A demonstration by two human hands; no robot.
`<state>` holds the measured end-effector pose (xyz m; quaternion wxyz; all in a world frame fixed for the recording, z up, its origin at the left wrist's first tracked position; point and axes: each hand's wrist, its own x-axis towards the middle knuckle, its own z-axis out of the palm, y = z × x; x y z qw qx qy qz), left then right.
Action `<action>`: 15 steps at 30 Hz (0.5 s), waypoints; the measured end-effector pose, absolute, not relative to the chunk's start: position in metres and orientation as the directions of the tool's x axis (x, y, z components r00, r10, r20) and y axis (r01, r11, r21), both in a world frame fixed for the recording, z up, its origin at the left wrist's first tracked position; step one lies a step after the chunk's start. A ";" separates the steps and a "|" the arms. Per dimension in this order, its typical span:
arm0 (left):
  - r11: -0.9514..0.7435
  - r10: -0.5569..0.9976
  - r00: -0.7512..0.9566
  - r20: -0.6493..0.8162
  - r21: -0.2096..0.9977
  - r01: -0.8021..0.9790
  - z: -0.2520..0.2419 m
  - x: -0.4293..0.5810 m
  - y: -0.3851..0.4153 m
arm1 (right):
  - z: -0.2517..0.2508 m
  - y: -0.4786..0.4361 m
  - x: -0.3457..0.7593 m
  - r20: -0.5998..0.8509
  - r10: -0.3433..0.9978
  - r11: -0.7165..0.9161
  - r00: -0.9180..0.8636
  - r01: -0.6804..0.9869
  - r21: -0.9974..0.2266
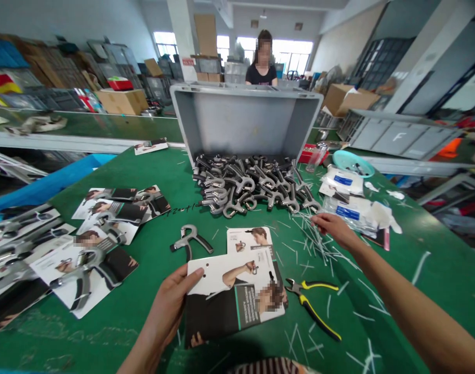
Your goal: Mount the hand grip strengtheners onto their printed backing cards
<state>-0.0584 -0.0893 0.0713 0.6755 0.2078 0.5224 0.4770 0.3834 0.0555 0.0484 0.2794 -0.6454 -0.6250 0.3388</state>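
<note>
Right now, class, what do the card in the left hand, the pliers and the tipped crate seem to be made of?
The card: thin glossy printed cardboard, seemingly, with a punched hole. The pliers: dark metal head, yellow-black rubbery-looking grips. The crate: matte grey moulded plastic, probably, smooth walls.

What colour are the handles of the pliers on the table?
Black with yellow trim; the pliers show clearly in the head view.

A grey crate [245, 119] lies tipped on the green bench [163, 171], spilling a heap of grip trainers [249, 187]. One loose grip trainer [188, 240] lies alone, nearer. Yellow-handled pliers [313, 306] lie close to the front edge, carded grip trainers [85, 270] spread at the left, and a person [262, 65] stands beyond the crate.
</note>
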 end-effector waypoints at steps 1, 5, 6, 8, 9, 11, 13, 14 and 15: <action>0.448 0.870 0.001 -0.493 0.789 -0.421 0.071 -0.058 -0.089 | 0.053 0.051 0.371 -0.089 0.995 -0.045 -0.044 0.600 -0.799; 0.382 0.916 0.035 -0.400 0.839 -0.387 0.068 -0.051 -0.087 | 0.075 0.029 0.309 -0.070 0.966 0.086 -0.250 0.563 -0.822; 0.358 0.928 0.047 -0.369 0.851 -0.385 0.067 -0.048 -0.086 | 0.082 0.023 0.291 -0.034 0.946 0.172 -0.323 0.587 -0.791; 0.311 0.948 0.064 -0.311 0.868 -0.388 0.064 -0.042 -0.085 | 0.096 0.010 0.256 0.077 0.871 0.413 -0.485 0.638 -0.651; 0.293 0.955 0.066 -0.291 0.874 -0.388 0.063 -0.040 -0.084 | 0.102 0.003 0.239 0.135 0.817 0.533 -0.561 0.645 -0.548; 0.267 0.963 0.067 -0.262 0.886 -0.378 0.062 -0.036 -0.082 | 0.114 -0.009 0.209 0.214 0.706 0.701 -0.675 0.622 -0.350; 0.243 0.970 0.064 -0.236 0.903 -0.354 0.062 -0.034 -0.081 | 0.120 -0.018 0.185 0.235 0.614 0.789 -0.754 0.580 -0.202; 0.232 0.973 0.064 -0.223 0.911 -0.340 0.062 -0.034 -0.081 | 0.121 -0.021 0.176 0.232 0.583 0.813 -0.779 0.564 -0.149; 0.221 0.975 0.062 -0.213 0.919 -0.327 0.062 -0.034 -0.081 | 0.122 -0.023 0.170 0.229 0.559 0.828 -0.797 0.551 -0.105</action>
